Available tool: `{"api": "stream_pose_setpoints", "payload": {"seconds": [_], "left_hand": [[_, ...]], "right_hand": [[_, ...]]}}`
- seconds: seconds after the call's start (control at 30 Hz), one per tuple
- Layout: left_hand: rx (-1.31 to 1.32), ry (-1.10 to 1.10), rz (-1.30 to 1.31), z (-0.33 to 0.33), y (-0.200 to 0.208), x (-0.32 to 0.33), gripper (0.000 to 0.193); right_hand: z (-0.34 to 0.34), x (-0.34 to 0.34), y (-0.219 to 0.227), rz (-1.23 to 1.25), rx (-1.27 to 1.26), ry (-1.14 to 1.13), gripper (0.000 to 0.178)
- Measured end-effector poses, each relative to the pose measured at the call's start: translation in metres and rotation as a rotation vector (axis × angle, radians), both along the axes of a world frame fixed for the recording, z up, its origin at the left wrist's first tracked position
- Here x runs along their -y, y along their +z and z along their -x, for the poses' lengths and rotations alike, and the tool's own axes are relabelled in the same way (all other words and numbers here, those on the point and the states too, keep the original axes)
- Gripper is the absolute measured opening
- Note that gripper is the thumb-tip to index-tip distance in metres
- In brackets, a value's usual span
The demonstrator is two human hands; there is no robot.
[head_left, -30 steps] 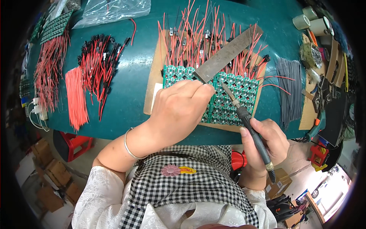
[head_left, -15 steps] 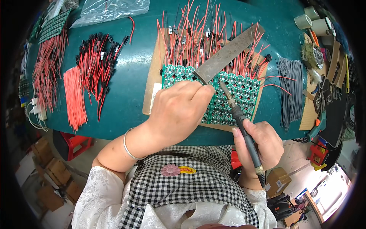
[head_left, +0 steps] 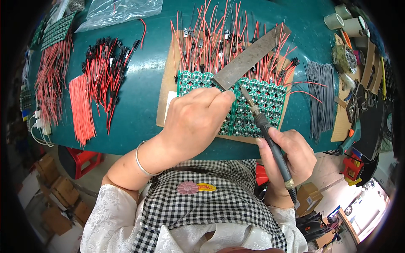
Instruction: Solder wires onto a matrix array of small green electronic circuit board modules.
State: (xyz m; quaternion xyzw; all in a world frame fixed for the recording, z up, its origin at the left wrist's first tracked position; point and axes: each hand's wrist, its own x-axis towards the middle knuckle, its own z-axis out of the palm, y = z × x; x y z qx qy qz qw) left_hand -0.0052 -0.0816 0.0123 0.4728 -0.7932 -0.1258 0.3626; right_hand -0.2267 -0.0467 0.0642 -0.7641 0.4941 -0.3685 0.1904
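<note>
My right hand [head_left: 295, 156] grips a soldering iron [head_left: 265, 126] by its dark handle, its tip at the upper part of a green circuit board panel [head_left: 263, 105]. Over the panel's left half rests my left hand [head_left: 196, 120], its fingers pinched together close to the tip. Whatever the left fingers hold is hidden beneath them. A flat metal bar [head_left: 251, 59] lies slantwise across the panel's top edge and the red wires [head_left: 211, 50] fanned out behind it. Under the panel is a sheet of brown cardboard [head_left: 166, 101].
At left on the green table [head_left: 143, 80] lie cut red wires [head_left: 81, 111], wires with black connectors [head_left: 107, 69] and another wired board panel [head_left: 59, 31]. Grey wires [head_left: 320, 101] lie at right, near tape rolls [head_left: 353, 26] and hand tools. A plastic bag [head_left: 120, 12] sits at the back.
The view has shifted slightly, so the table things appear a little to the left. Both hands keep nearly the same pose; the iron's tip stays at about the same spot on the panel.
</note>
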Motion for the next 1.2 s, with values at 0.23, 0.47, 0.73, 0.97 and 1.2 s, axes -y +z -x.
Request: {"api": "stream_pose_setpoints", "payload": {"seconds": [0.23, 0.47, 0.73, 0.97, 1.2], "left_hand": [[0.047, 0.006, -0.022, 0.003, -0.001, 0.002, 0.021], [-0.051, 0.037, -0.016, 0.000, 0.016, -0.007, 0.020], [-0.004, -0.019, -0.068, -0.019, 0.012, -0.014, 0.023], [0.003, 0.015, 0.023, -0.011, 0.007, -0.006, 0.026], [0.026, 0.027, 0.017, -0.011, 0.004, -0.006, 0.027]], "right_hand": [[-0.001, 0.002, 0.000, 0.010, 0.002, 0.016, 0.035], [0.014, 0.003, 0.005, -0.002, 0.123, 0.017, 0.035], [0.024, 0.001, -0.001, 0.010, 0.264, -0.042, 0.034], [0.016, 0.006, -0.002, -0.095, 0.206, 0.006, 0.032], [0.010, 0.010, -0.003, -0.122, 0.178, 0.013, 0.032]]}}
